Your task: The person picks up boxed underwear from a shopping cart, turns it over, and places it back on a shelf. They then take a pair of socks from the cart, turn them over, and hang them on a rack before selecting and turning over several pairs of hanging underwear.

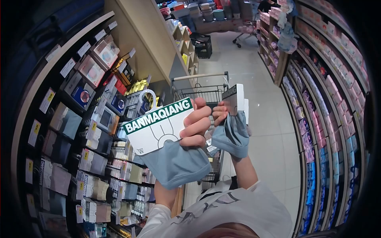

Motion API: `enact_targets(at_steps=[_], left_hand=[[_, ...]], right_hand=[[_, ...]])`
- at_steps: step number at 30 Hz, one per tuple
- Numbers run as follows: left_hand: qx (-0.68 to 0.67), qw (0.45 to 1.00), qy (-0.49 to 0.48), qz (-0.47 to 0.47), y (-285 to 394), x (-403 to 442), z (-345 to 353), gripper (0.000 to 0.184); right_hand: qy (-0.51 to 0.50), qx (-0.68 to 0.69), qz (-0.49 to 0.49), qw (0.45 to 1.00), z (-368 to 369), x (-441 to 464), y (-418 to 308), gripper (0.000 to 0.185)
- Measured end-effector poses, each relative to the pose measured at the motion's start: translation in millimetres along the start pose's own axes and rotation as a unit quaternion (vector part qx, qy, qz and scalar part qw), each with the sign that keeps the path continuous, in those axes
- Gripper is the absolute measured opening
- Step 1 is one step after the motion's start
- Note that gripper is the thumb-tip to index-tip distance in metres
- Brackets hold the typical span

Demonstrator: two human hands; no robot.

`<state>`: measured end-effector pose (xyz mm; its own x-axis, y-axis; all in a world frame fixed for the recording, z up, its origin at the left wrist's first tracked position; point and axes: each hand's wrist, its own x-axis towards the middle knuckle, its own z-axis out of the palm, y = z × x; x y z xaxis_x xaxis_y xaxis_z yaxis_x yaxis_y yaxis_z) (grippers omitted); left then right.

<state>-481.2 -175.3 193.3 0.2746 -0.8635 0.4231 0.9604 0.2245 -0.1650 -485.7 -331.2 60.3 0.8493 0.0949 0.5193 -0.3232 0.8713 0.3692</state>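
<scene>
One held hanger card, long axis rising rightward.

Have rack on left with packs on it, shelves on right, floor between. See cart ahead on floor, basket behind it, near cubbies; second cart farther back, slightly right.

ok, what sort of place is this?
Looks like a store aisle, probably a supermarket: a shopping cart ahead, price tags along the display on the left, and rows of packaged goods on the right.
</scene>
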Motion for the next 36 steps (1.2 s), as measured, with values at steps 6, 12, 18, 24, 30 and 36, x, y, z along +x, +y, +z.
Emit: enact_targets(at_steps=[6, 12, 18, 24, 30, 36], left_hand=[[-0.039, 0.985, -0.046, -0.159, 10.9, 10.1, -28.4, 0.05], [0.11, 0.967, 0.078, -0.216, 7.0, 14.8, 5.6, 0.059], [0.1, 0.972, 0.048, -0.207, 4.4, 18.1, 2.9, 0.059], [0.121, 0.965, 0.069, -0.222, 8.6, 27.3, 4.7, 0.057], [0.1, 0.97, 0.047, -0.218, 12.9, 32.9, -2.3, 0.056], [0.102, 0.97, 0.044, -0.216, 18.3, 36.3, -7.0, 0.057]], right_hand=[[0.105, -0.044, -0.043, 0.993, 33.8, 2.3, 16.2, 0.029], [0.086, -0.092, -0.049, 0.991, 12.3, 6.5, -0.9, 0.025], [0.078, -0.068, -0.044, 0.994, 3.6, 8.6, -9.3, 0.033], [0.096, -0.056, -0.045, 0.993, -3.7, 11.1, -17.1, 0.027], [0.119, -0.066, -0.058, 0.989, -3.2, 11.1, -15.4, 0.02], [0.073, -0.078, -0.01, 0.994, 3.0, 15.4, -23.3, 0.023]])
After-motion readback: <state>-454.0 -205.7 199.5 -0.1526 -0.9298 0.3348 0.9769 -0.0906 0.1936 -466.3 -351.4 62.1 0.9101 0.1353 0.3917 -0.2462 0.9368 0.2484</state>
